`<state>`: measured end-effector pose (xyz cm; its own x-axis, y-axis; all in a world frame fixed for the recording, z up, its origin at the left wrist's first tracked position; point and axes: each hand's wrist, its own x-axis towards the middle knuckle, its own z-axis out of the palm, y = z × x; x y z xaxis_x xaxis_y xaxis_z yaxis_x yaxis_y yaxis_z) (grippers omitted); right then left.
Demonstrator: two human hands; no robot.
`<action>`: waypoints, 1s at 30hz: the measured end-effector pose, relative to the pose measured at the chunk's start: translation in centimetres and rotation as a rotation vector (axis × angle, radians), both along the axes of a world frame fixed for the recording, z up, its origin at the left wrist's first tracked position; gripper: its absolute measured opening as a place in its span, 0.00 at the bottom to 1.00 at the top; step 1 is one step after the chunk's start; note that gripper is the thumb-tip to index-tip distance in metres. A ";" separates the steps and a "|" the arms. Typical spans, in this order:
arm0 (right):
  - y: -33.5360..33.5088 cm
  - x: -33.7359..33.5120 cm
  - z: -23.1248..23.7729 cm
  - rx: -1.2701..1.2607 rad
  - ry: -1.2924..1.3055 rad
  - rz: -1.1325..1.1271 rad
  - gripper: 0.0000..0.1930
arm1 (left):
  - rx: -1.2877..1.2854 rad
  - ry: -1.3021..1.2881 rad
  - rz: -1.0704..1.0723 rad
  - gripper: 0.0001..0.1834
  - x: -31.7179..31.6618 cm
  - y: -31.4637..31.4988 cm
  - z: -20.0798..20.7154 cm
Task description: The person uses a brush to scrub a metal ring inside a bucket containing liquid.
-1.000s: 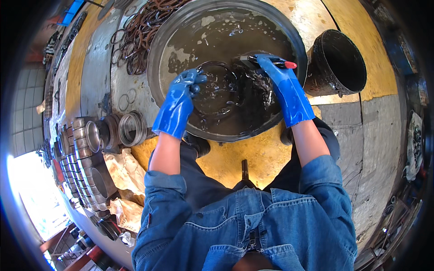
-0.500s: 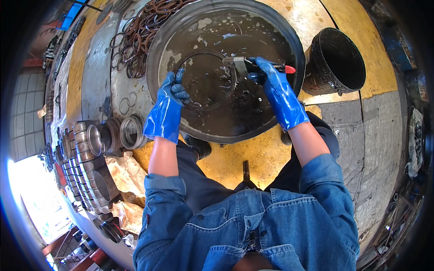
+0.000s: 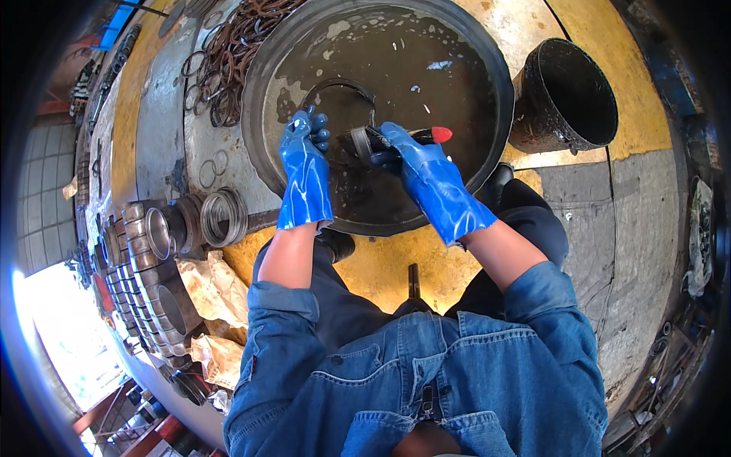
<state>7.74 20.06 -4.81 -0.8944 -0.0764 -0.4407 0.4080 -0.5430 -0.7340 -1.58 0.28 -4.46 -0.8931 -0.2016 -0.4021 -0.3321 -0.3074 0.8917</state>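
My left hand, in a blue rubber glove, is closed on a thin dark metal ring over the left half of a round basin. The ring's far arc curves up beyond my fingers; its near part is hidden by the hands and murky liquid. A flat paintbrush with a red handle end is gripped in my gloved right hand. Its metal band and bristles point left, close to the ring's right side. Whether the bristles touch the ring I cannot tell. Brown liquid with pale floating specks fills the basin.
A heap of rusty rings lies left of the basin, with two thin rings nearby. Stacked metal cylinders and brown paper stand at the left. A black bucket is at the right.
Both hands have come nearer to me and closer together. The brush has swung down and left along the ring, and the ring has shifted with my left hand.
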 end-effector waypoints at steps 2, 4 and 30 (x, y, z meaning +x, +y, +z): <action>-0.4 1.0 0.0 -0.077 -0.039 0.035 0.18 | -0.013 0.021 -0.031 0.16 0.3 0.9 -0.1; -0.8 1.7 1.1 0.032 -0.021 0.069 0.18 | 0.019 -0.013 -0.053 0.17 0.4 0.8 0.0; 2.3 -2.8 5.2 0.293 0.131 -0.090 0.15 | 0.095 -0.375 -0.320 0.21 1.4 0.5 1.8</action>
